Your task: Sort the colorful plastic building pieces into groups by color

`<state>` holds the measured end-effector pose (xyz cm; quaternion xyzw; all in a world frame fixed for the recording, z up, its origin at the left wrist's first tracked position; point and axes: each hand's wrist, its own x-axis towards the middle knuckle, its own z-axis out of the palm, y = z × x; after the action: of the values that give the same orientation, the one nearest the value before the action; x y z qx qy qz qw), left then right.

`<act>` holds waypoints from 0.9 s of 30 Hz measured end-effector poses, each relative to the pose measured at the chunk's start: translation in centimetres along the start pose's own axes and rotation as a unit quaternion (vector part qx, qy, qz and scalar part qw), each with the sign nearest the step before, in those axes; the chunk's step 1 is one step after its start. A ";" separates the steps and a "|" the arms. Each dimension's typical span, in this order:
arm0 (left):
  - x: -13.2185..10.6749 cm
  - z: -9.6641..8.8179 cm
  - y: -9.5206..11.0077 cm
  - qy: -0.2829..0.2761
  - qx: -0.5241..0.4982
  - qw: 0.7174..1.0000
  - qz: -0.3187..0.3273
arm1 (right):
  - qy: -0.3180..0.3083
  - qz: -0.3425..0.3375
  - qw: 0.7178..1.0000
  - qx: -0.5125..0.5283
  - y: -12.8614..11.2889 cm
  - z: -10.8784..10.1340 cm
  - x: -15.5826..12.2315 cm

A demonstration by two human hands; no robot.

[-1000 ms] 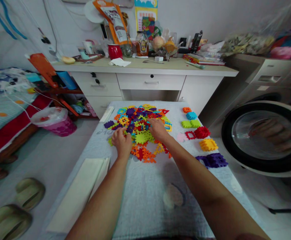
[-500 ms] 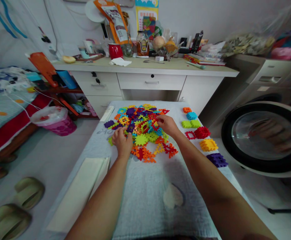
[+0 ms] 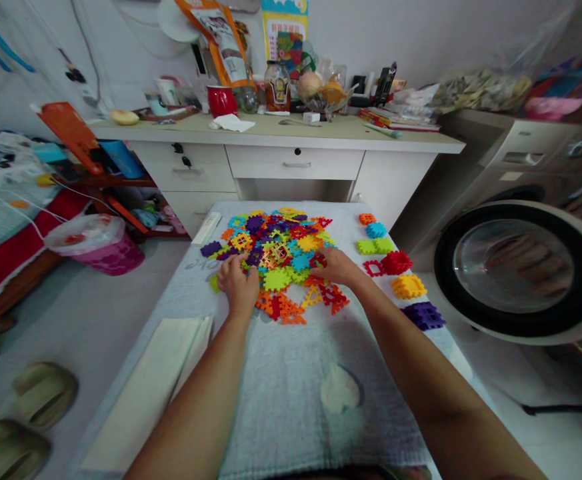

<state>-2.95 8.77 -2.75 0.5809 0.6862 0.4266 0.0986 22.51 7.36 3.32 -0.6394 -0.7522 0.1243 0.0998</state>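
A heap of colourful interlocking plastic tiles lies on the cloth-covered table. At the heap's left edge rests my left hand, fingers loosely bent and thumb apart, with no tile visibly gripped. On the right side of the heap, my right hand has its fingertips closed around what looks like a red tile. Its fingers partly cover that piece. Along the table's right side stand sorted groups: orange, blue, green, red, yellow and purple tiles.
A folded pale cloth or paper lies at the table's left edge, and a white strip-like object farther back. Behind is a cluttered counter. An open washing machine door stands at right, a pink bin at left.
My right hand has moved down and closer to the near side of the heap. My left hand stays at the left edge. The whole view has shifted slightly.
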 end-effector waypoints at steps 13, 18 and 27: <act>0.1 0.4 -0.5 -0.001 -0.002 1.000 0.008 | -0.012 -0.029 0.996 -0.084 4.1 -4.2 -6.7; 0.0 0.4 -0.7 0.003 0.001 1.000 0.006 | -0.075 -0.030 0.980 -0.180 7.5 -5.4 -10.1; 0.2 0.5 -1.0 0.006 -0.008 1.000 0.018 | -0.068 0.000 0.968 -0.243 8.9 -5.3 -8.7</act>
<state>-3.37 9.27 -3.66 0.5899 0.6727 0.4373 0.0910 33.87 0.48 5.63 -0.6344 -0.7649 -0.0190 -0.1106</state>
